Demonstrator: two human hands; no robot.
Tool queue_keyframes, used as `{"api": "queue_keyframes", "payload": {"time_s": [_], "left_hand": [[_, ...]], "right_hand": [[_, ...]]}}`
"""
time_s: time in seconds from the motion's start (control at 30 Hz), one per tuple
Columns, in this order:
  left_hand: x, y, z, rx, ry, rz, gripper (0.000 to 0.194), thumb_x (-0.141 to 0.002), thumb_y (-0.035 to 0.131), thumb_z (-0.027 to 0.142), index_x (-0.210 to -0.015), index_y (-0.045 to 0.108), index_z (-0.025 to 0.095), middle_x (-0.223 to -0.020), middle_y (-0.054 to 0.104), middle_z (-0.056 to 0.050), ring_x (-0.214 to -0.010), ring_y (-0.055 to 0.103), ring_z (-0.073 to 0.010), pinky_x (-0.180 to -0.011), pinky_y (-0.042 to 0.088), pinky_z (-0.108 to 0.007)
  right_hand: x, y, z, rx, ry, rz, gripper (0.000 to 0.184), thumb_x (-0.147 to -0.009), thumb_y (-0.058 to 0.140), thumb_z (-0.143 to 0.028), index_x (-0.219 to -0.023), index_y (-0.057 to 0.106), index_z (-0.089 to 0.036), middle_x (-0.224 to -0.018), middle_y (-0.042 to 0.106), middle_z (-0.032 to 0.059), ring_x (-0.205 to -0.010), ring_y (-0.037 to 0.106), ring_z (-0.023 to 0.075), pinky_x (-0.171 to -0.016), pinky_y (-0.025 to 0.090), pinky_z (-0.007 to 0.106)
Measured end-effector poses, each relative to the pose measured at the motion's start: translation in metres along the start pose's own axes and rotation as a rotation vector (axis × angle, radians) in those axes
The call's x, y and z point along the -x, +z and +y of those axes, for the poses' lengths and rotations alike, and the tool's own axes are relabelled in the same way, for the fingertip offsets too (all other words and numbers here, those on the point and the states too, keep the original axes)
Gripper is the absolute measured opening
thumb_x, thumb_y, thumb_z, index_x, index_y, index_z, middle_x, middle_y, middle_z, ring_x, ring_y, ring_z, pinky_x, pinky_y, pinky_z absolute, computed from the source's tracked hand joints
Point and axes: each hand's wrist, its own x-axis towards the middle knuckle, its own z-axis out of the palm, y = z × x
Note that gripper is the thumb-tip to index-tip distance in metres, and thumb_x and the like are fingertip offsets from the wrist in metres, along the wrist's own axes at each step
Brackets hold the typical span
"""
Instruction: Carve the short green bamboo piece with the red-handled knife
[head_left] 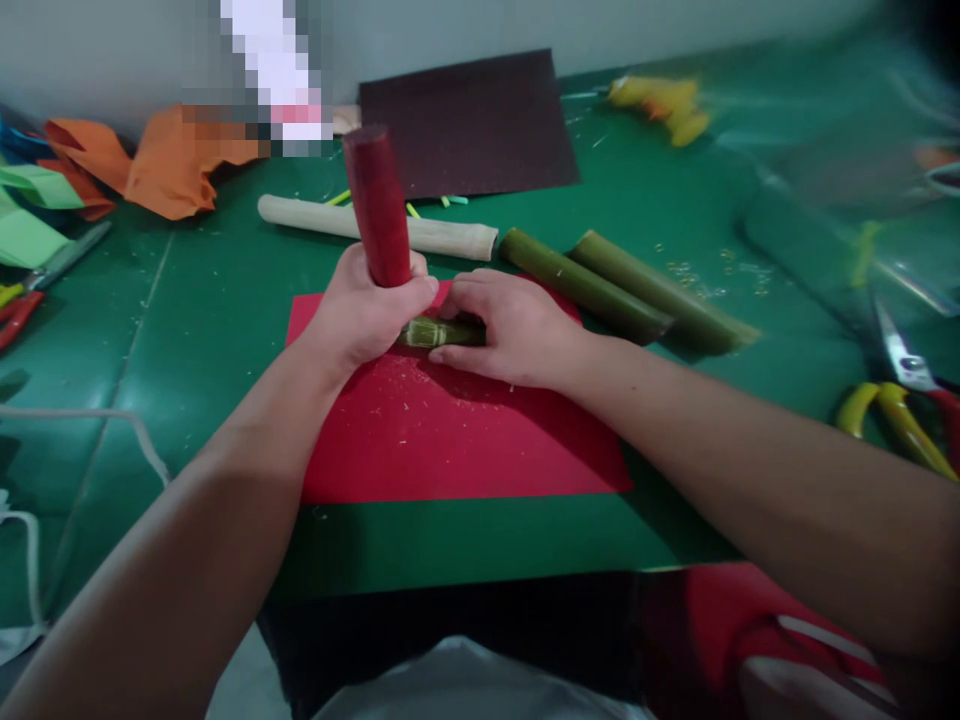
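My left hand [364,310] is closed around a thick red cylindrical handle [379,205] that stands nearly upright out of the fist. The tool's lower end is hidden by the fingers. Beside it, my right hand [517,325] grips a short piece of green bamboo [431,332] lying sideways, with pale scraped marks near its left end. That end meets the left fist. Both hands are over a red sheet [465,450] sprinkled with fine pale shavings.
Two green bamboo lengths [589,285] lie right of the hands; a pale stick [450,238] lies behind them. Farther back are a dark sheet [472,125] and a yellow glue gun [664,108]. Scissors [904,360] rest at right, orange paper [172,165] at left, a white cord [97,413] nearer.
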Motion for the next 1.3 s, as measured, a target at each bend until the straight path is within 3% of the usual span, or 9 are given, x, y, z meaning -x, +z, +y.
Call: {"api": "queue_keyframes", "payload": {"time_s": [0.2,0.37,0.5,0.67,0.77,0.83,0.93,1.2,1.3], "left_hand": [[-0.002,-0.001,-0.008,0.041,0.014,0.001,0.033,-0.074,0.068,0.012,-0.050,0.047,0.021,-0.049,0.040,0.004,-0.048,0.034,-0.0092,-0.045,0.030,-0.027],[-0.003,0.004,-0.012,0.206,0.121,0.155,0.036,-0.081,0.075,0.026,-0.055,0.051,0.021,-0.053,0.045,0.004,-0.052,0.043,-0.0096,-0.052,0.040,-0.026],[0.008,0.004,-0.001,0.150,0.167,0.244,0.038,-0.085,0.077,0.028,-0.057,0.052,0.021,-0.055,0.048,0.004,-0.053,0.047,-0.0096,-0.057,0.045,-0.026],[0.020,0.004,-0.001,0.104,0.045,0.229,0.036,-0.085,0.076,0.025,-0.057,0.054,0.021,-0.052,0.048,0.004,-0.051,0.044,-0.0091,-0.053,0.042,-0.025],[0.021,0.006,-0.007,0.132,-0.021,0.219,0.034,-0.084,0.075,0.025,-0.058,0.054,0.021,-0.050,0.046,0.005,-0.050,0.043,-0.0095,-0.051,0.041,-0.025],[0.022,0.007,-0.009,0.127,-0.019,0.219,0.033,-0.084,0.076,0.028,-0.059,0.055,0.021,-0.051,0.048,0.005,-0.051,0.045,-0.0101,-0.051,0.042,-0.025],[0.022,0.008,-0.007,0.144,-0.008,0.213,0.033,-0.082,0.078,0.031,-0.059,0.056,0.021,-0.052,0.048,0.004,-0.052,0.045,-0.0099,-0.050,0.040,-0.025],[0.021,0.015,-0.015,0.383,-0.056,0.172,0.024,-0.071,0.082,0.024,-0.068,0.058,0.022,-0.066,0.060,0.003,-0.066,0.060,-0.0137,-0.063,0.055,-0.028],[0.022,0.013,-0.023,0.321,0.015,0.130,0.021,-0.074,0.079,0.028,-0.069,0.059,0.022,-0.071,0.063,0.002,-0.072,0.062,-0.0158,-0.064,0.054,-0.029]], "right_hand": [[-0.002,-0.001,-0.002,-0.003,0.081,-0.015,0.028,-0.082,0.074,-0.043,-0.092,0.066,-0.019,-0.092,0.064,0.0056,-0.086,0.055,0.0213,-0.077,0.040,0.034],[-0.001,-0.003,-0.001,0.048,-0.031,-0.005,0.025,-0.083,0.073,-0.042,-0.092,0.069,-0.018,-0.086,0.063,0.0053,-0.086,0.054,0.0220,-0.077,0.039,0.034],[0.002,-0.006,0.001,0.099,-0.126,0.000,0.031,-0.087,0.069,-0.044,-0.100,0.075,-0.017,-0.088,0.065,0.0081,-0.087,0.055,0.0236,-0.077,0.039,0.036],[0.003,-0.007,0.005,0.109,-0.141,0.034,0.036,-0.084,0.071,-0.041,-0.106,0.078,-0.014,-0.098,0.069,0.0123,-0.092,0.060,0.0263,-0.084,0.047,0.041],[0.003,-0.009,0.003,-0.010,-0.099,0.161,0.042,-0.083,0.074,-0.050,-0.108,0.075,-0.017,-0.104,0.070,0.0113,-0.099,0.064,0.0268,-0.089,0.051,0.043],[0.004,-0.012,-0.003,-0.055,-0.075,0.295,0.043,-0.086,0.071,-0.054,-0.110,0.073,-0.018,-0.106,0.071,0.0109,-0.102,0.065,0.0263,-0.092,0.052,0.043],[0.004,-0.020,-0.019,-0.093,-0.049,0.369,0.039,-0.089,0.069,-0.047,-0.116,0.070,-0.018,-0.107,0.069,0.0107,-0.088,0.064,0.0207,-0.079,0.054,0.038],[-0.009,-0.033,-0.071,-0.058,0.075,0.208,0.047,-0.083,0.078,-0.045,-0.121,0.067,-0.019,-0.101,0.072,0.0071,-0.091,0.066,0.0231,-0.077,0.052,0.036],[-0.020,-0.028,-0.082,-0.011,0.128,0.158,0.034,-0.085,0.076,-0.044,-0.109,0.068,-0.020,-0.099,0.073,0.0063,-0.091,0.067,0.0240,-0.076,0.049,0.037]]}}
